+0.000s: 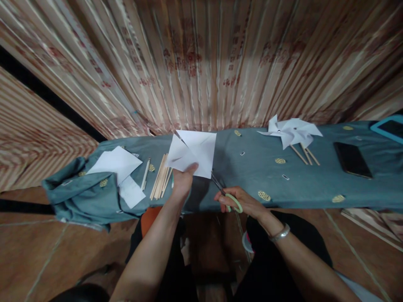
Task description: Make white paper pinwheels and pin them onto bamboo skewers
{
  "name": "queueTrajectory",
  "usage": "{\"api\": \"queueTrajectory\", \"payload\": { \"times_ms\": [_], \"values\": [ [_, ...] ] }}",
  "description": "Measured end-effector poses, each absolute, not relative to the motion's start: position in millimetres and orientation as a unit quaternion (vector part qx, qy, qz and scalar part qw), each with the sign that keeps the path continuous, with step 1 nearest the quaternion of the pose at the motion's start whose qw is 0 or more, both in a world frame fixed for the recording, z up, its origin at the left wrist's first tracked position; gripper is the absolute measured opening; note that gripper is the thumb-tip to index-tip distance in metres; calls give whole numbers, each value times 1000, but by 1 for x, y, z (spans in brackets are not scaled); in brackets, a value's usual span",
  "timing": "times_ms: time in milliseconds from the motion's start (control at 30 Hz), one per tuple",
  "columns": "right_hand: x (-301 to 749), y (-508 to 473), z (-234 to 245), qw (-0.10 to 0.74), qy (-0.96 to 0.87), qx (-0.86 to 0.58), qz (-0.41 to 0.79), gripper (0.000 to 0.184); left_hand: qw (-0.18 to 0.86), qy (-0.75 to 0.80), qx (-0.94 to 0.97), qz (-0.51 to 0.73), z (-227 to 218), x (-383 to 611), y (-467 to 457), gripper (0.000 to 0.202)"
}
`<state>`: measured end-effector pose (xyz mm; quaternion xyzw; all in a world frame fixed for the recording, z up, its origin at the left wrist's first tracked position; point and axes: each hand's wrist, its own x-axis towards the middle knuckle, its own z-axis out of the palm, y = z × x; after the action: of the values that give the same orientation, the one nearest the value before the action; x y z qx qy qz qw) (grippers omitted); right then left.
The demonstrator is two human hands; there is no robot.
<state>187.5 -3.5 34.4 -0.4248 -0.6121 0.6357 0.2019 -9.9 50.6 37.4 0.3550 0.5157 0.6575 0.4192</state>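
Gripped between the thumb and fingers of my left hand point(184, 178) is a white paper square point(201, 149), slit inward from its upper left corner and with another slit on its left side. My right hand point(234, 199) holds a pair of scissors point(233, 202) with pale green handles. Their blades point up and left, with the tips at the paper's lower right corner; whether they touch it I cannot tell. Just left of my left hand lie several wooden sticks point(161, 178) and a pen point(145, 174).
White paper sheets point(115, 163) lie at the left on the green cloth point(245, 155). Paper pinwheels point(294, 131) on sticks rest at the right, near a black phone point(352, 159) and a blue-edged device point(390, 128). A pleated curtain point(201, 63) hangs behind the table.
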Motion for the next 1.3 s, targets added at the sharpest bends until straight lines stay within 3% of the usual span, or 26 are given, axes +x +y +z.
{"api": "queueTrajectory", "payload": {
  "times_ms": [233,1300],
  "values": [
    [186,-4,33,222,-601,-417,645,47,413,500,349,676,35,-6,52,64],
    [183,0,24,225,-574,-436,656,51,455,511,342,644,37,4,44,60]
  ]
}}
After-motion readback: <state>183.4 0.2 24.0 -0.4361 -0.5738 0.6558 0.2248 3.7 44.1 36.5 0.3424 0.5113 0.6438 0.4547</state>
